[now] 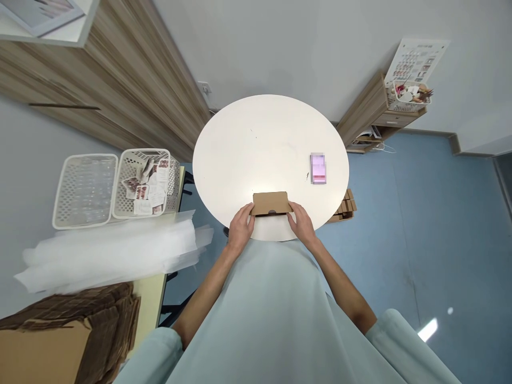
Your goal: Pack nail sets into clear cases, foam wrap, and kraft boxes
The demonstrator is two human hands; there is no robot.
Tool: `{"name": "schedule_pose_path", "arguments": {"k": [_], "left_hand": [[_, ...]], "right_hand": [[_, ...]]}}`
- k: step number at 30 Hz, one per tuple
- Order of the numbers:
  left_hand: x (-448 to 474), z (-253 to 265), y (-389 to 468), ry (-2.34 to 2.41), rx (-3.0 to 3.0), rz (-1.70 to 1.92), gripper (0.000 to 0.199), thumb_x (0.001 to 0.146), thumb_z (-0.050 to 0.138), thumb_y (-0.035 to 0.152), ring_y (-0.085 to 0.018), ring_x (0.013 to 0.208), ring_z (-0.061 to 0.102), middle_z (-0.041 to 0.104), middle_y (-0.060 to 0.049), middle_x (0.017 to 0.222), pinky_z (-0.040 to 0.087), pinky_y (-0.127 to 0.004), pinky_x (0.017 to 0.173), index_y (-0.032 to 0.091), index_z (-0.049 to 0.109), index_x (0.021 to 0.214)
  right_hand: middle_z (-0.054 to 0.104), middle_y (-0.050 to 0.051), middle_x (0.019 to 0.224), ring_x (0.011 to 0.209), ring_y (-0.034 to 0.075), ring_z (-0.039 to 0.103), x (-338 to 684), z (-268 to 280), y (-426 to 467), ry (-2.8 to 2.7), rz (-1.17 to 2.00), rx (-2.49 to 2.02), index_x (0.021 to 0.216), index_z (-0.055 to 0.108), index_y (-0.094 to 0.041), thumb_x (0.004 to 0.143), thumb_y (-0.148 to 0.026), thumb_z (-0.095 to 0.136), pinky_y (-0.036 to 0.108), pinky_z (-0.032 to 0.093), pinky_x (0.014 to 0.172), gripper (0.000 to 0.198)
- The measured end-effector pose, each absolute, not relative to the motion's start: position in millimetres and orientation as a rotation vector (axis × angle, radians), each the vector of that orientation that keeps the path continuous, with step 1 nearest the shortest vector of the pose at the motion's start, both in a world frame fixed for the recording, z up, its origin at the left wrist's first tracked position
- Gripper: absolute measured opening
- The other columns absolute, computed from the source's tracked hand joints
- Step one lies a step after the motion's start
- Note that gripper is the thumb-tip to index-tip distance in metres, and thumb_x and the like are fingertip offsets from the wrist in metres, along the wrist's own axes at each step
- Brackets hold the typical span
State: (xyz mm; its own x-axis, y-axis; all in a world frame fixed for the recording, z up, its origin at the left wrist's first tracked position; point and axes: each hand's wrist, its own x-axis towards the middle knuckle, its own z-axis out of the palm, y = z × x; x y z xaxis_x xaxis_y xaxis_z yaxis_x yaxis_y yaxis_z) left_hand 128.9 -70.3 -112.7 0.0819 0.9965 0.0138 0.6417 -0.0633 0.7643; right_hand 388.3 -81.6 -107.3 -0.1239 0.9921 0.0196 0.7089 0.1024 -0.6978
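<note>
A small brown cardboard box (271, 204) sits at the near edge of the white oval table (260, 144). Its lid is down toward me, with a dark gap along the front side. My left hand (240, 226) grips the box's left end, thumb in front and fingers behind. At the opposite end my right hand (302, 224) holds it the same way. What lies inside the box is hidden. Beyond my right hand, a phone-like thing with a blurred pink screen (318, 168) lies on the tabletop.
On a side table at left are a white basket of printed packets (146, 184), a basket of clear plastic items (86, 189), white wrapping sheets (116, 250) and stacked flat cardboard (100, 330). Below the oval table's right edge are brown boxes (344, 208). A wooden cabinet (372, 114) stands back right.
</note>
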Motion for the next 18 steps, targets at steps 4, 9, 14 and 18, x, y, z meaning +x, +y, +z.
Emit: {"name": "schedule_pose_path", "arguments": {"k": [4,9,14,18], "left_hand": [[131.9,-117.6,-78.5,1.703,1.772,0.699,0.047,0.101,0.048,0.018,-0.027,0.13,0.068,0.07,-0.008,0.143,0.054,-0.047,0.114,0.024,0.064,0.145],[134.5,-121.2,-86.5,1.744,1.656,0.446,0.051,0.098,0.051,0.016,-0.028,0.104,0.077,0.081,-0.005,0.118,0.059,-0.039,0.093,0.029,0.066,0.146],[136.3,-126.2,-86.1,1.748,1.488,0.344,0.046,0.098,0.055,0.021,-0.03,0.1,0.077,0.083,-0.006,0.108,0.057,-0.036,0.087,0.029,0.071,0.14],[138.2,-125.4,-85.9,1.699,1.35,0.405,0.047,0.091,0.063,0.023,-0.031,0.115,0.074,0.08,-0.007,0.124,0.056,-0.038,0.098,0.026,0.072,0.137]], "right_hand": [[0.066,0.013,0.141,0.129,0.027,0.064,386.4,-112.0,-88.1,-1.9,0.804,-1.67,0.151,0.054,-0.023,0.104,-0.019,0.041,0.046,0.057,0.108,0.048],[0.076,0.009,0.125,0.107,0.027,0.073,386.1,-112.8,-95.7,-1.922,0.936,-1.932,0.143,0.059,-0.022,0.103,-0.02,0.047,0.04,0.058,0.091,0.042],[0.08,0.008,0.12,0.099,0.026,0.076,381.3,-107.5,-91.9,-1.978,1.035,-2.193,0.142,0.061,-0.023,0.105,-0.022,0.051,0.033,0.052,0.081,0.039],[0.08,0.01,0.12,0.108,0.028,0.076,380.0,-107.1,-89.4,-1.927,1.15,-2.243,0.138,0.064,-0.022,0.103,-0.034,0.063,0.031,0.051,0.08,0.037]]}}
